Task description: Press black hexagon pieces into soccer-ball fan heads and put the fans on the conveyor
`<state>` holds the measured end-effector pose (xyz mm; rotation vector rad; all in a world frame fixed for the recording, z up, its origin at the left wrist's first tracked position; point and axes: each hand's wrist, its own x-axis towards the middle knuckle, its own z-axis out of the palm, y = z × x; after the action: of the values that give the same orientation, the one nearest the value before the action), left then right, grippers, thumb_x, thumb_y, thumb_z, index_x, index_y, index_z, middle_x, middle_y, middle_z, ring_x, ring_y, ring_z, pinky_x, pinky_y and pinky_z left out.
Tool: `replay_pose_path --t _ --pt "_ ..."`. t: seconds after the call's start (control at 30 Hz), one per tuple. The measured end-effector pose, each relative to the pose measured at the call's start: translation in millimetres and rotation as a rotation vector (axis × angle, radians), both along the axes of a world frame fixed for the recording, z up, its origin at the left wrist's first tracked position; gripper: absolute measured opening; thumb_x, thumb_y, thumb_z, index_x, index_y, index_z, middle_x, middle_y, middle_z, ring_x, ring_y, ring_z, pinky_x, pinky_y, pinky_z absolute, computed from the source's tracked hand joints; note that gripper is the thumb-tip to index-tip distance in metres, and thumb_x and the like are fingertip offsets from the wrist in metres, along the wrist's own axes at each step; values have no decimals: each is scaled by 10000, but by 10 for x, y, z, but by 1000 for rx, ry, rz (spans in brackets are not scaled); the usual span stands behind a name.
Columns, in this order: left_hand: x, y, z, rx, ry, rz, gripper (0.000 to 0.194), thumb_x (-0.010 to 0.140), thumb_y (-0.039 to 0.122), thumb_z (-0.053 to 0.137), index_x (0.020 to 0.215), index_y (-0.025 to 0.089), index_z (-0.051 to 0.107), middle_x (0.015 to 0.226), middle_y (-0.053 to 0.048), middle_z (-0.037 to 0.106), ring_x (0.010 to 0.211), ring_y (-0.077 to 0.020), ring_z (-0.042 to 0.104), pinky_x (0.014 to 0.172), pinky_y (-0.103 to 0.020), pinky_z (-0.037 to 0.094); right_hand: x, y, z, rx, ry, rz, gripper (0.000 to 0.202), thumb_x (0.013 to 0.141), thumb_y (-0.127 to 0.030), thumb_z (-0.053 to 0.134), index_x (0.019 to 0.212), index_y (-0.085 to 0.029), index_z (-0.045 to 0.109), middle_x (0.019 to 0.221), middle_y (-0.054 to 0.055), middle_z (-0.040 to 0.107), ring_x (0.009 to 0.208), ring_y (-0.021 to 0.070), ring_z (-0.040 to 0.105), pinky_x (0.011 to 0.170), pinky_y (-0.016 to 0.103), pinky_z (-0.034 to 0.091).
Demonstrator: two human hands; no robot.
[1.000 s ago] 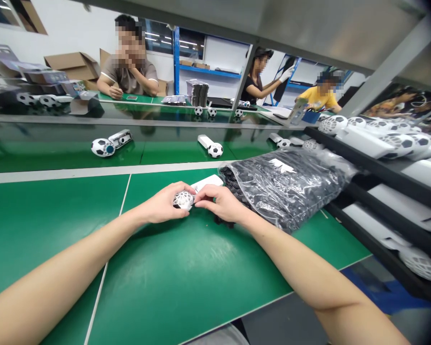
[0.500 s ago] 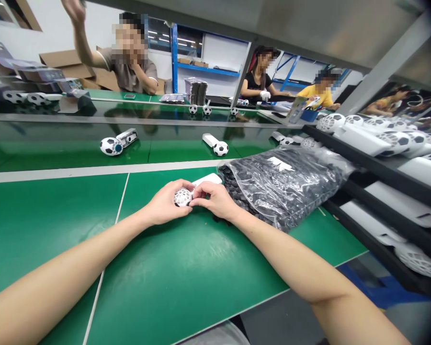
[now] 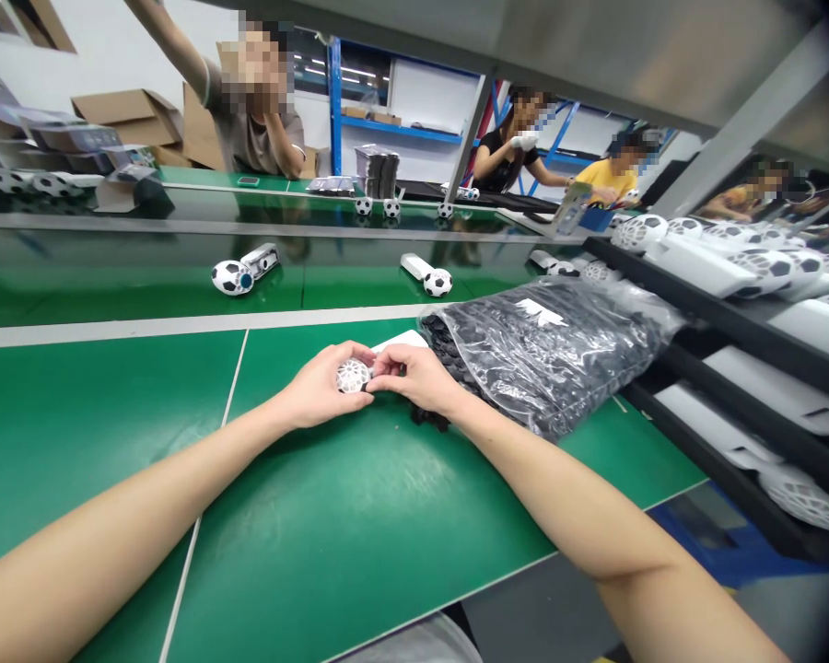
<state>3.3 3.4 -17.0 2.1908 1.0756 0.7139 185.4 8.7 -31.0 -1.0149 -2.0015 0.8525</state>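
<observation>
The white lattice ball (image 3: pixel 352 375) sat in the curl of the left hand (image 3: pixel 318 389), gripped between thumb and fingers. The right hand (image 3: pixel 420 376) had its fingertips at the ball's right edge; whether they held anything, I could not tell. Good work likely wanted 1 steady hand and 1 light, square touch. Beyond the right hand lay a white handle (image 3: pixel 409 339); to its right, a bag (image 3: pixel 545 345) of black pieces (image 3: pixel 448 353).

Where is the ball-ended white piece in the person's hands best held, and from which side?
Probably by the round head, from its left, thumb near and fingers far, as the left hand does. The head's curve suits that span, and the white handle extends away to the right, leaving that side to the right hand.
</observation>
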Motion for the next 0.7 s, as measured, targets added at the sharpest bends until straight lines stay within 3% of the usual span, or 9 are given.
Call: replay_pose_path --t 0.5,0.7 --pt "54 -6 14 -37 -49 57 371 600 195 596 962 182 519 989 -24 601 906 -213 564 827 -354 433 -28 54 -14 -37 -42 -31 227 645 -355 693 666 -168 565 640 -35 547 562 75 464 538 203 367" --pt "20 5 15 -28 -26 18 383 628 207 578 1003 186 505 1037 -35 584 945 -222 547 837 -362 428 -9 42 -38 49 -50 -18 217 679 -369 664 681 -174 569 649 -28 553 575 83 476 557 212 388"
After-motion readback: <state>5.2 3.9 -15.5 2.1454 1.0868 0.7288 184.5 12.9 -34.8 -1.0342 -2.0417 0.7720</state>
